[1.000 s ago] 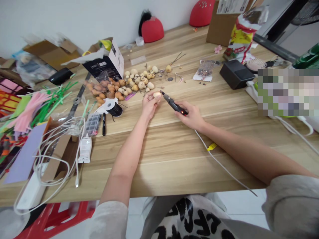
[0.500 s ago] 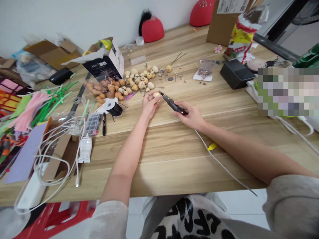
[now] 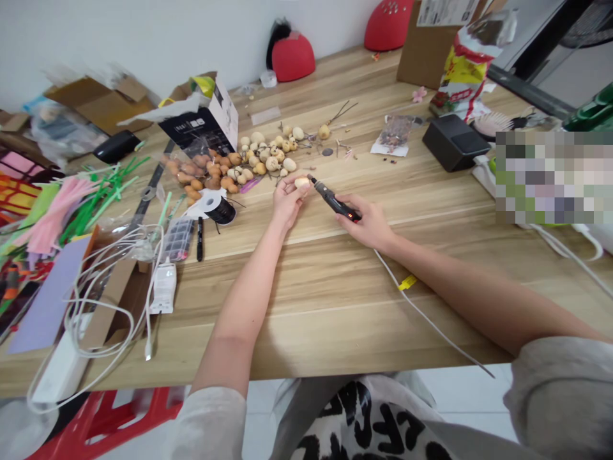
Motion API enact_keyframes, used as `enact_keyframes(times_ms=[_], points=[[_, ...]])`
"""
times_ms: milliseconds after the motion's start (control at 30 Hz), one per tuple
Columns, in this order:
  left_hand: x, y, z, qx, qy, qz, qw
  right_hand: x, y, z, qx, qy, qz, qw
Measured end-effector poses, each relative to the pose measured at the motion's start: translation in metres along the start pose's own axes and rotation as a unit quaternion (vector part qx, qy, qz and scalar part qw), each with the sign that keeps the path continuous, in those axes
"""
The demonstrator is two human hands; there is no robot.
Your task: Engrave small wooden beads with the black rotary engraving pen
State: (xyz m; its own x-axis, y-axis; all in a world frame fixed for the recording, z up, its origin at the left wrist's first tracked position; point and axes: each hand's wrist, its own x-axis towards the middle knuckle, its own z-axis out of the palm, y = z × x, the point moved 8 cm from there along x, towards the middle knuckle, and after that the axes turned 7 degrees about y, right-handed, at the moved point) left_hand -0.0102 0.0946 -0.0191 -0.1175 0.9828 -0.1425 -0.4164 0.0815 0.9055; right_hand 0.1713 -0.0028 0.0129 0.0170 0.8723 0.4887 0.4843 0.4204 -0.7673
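While my left hand [image 3: 287,201] pinches a small gourd [image 3: 301,183] in its fingers [image 3: 290,185], my right hand [image 3: 368,222] grips a black engraving pen [image 3: 335,202]. Its long body slants up-left, tip just beside the gourd.

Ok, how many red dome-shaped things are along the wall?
2: one red dome against the wall, a second red dome further right, partly behind a brown cardboard box; more could be hidden behind that box.

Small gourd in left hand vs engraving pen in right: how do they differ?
The small gourd is pale and rounded; the engraving pen is black, long and slim. The gourd sits in the curled fingers of the left hand; the right hand grips the pen. The pen shows a red light; the gourd has none. Both are held above the wooden table.
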Motion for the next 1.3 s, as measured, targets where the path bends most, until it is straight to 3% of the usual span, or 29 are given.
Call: enact_keyframes(times_ms=[1300], points=[[0.0064,-0.0019,-0.0015,0.0,-0.021,0.021,1.0,-0.0003,0.0,-0.0014,-0.017,0.004,-0.016,1.0]])
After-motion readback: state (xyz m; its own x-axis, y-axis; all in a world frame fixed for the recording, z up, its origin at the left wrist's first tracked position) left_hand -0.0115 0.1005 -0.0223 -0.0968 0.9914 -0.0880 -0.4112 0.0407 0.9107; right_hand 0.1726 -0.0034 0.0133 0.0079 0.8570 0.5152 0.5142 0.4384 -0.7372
